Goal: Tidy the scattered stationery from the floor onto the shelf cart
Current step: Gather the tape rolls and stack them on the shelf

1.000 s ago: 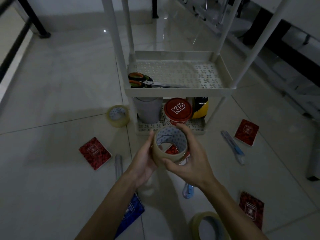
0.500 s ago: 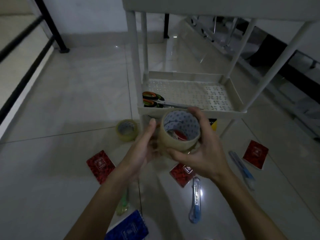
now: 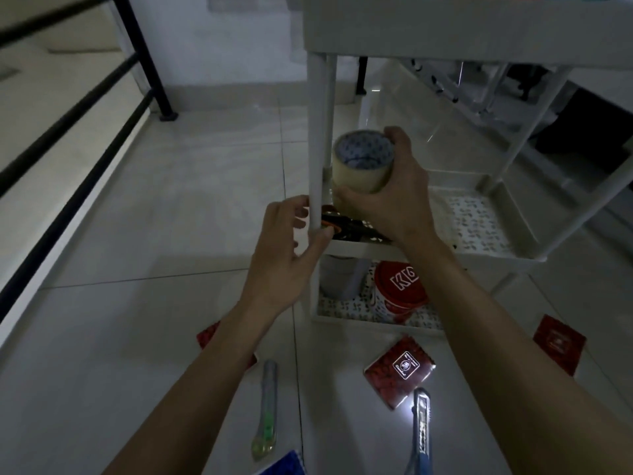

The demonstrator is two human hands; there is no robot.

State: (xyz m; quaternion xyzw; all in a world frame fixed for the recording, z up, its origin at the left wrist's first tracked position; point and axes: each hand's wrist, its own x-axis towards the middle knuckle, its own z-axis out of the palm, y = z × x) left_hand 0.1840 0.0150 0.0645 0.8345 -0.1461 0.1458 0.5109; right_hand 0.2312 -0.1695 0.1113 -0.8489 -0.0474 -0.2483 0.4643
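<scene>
My right hand grips a beige roll of packing tape, held above the left end of the white cart's middle shelf. Orange-handled scissors lie on that shelf below the roll, partly hidden by the hand. My left hand is just off the cart's front-left post, its fingers loosely curved beside it and holding nothing. On the floor lie red notebooks, a green utility knife and a blue utility knife.
The bottom shelf holds a red-lidded tub and a grey cup. The cart's top tray hangs overhead. A black railing runs along the left. A blue packet's corner shows at the bottom edge. Another red notebook peeks from under my left forearm.
The roll went from both hands to my right hand alone and rose to the middle shelf. My left hand let go and moved beside the cart post. The view tilted up.
</scene>
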